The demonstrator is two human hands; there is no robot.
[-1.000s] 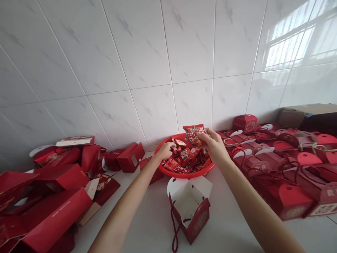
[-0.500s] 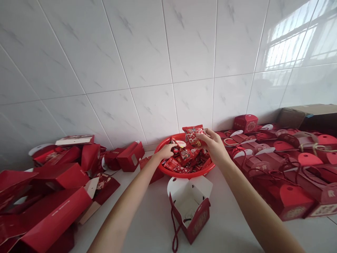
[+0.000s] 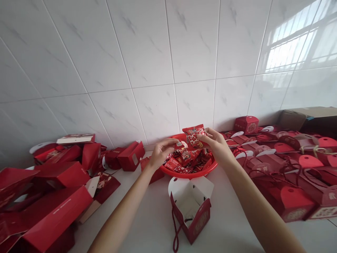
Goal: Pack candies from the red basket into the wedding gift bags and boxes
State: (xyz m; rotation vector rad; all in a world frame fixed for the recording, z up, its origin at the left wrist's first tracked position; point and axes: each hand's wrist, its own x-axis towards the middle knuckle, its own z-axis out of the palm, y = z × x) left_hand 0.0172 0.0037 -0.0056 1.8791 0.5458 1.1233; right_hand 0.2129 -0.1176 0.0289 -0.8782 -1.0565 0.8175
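My right hand [image 3: 216, 144] pinches a red printed snack packet [image 3: 194, 135] by its right edge, above the far part of a red plastic basket [image 3: 190, 175]. At the basket's left side is my left hand [image 3: 162, 151], fingertips closed on a small red-and-white wrapped candy [image 3: 180, 144], partly hidden by the fingers. Several red wrapped packets [image 3: 188, 157] fill the basket. In front of it stands an open dark red gift box [image 3: 198, 225], flaps up and white inside, with a cord handle [image 3: 176, 242] hanging at its left. A small dark item lies inside the box.
Red unfilled-looking cartons [image 3: 60, 175] are heaped on the left. Rows of closed red gift boxes [image 3: 279, 168] with cords cover the right side. Behind them sits a brown cardboard box [image 3: 297, 119]. A white tiled wall [image 3: 150, 105] rises behind the basket.
My left hand has lifted from among the packets, now pinching a small wrapped candy. My right hand still holds its packet in nearly the same place. The view has shifted slightly.
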